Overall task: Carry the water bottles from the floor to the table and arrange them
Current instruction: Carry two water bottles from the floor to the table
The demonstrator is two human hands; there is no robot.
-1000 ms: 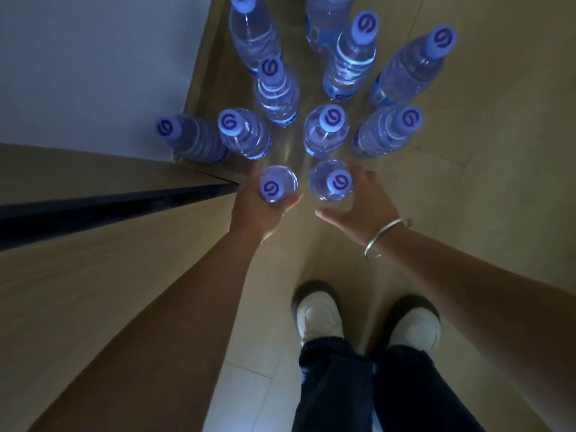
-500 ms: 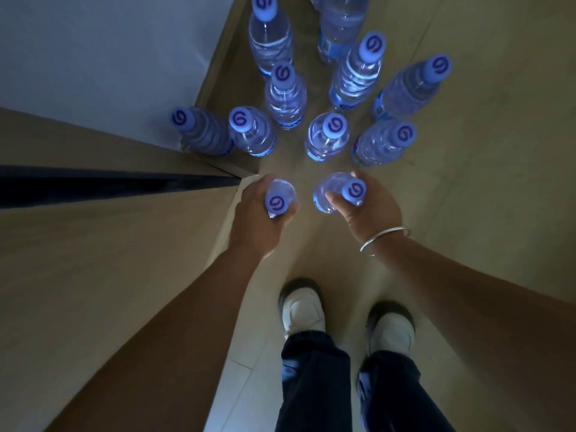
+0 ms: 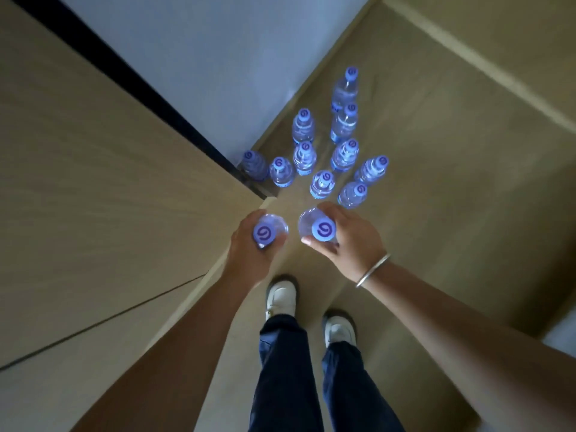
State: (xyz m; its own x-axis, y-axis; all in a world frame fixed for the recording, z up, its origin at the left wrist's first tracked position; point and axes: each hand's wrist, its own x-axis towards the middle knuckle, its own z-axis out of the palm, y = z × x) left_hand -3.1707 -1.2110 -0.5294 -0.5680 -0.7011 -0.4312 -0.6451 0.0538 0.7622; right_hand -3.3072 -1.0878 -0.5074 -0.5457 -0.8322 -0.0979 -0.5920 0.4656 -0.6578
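My left hand (image 3: 249, 244) grips a clear water bottle with a blue cap (image 3: 265, 233), held upright off the floor beside the table's corner. Wrapped round a second blue-capped bottle (image 3: 322, 229) is my right hand (image 3: 352, 241), which wears a silver bangle. Beyond both hands, several more bottles (image 3: 322, 183) stand upright in a cluster on the tan floor. The wooden table top (image 3: 109, 182) fills the left of the head view.
A pale wall (image 3: 233, 57) rises behind the table and meets the floor next to the bottle cluster. The table's corner (image 3: 268, 199) lies just left of my left hand. My white shoes (image 3: 280, 296) stand on the floor below the hands.
Both hands have lifted their bottles up from the floor and away from the cluster. The view has risen, so the standing bottles look smaller and farther off.
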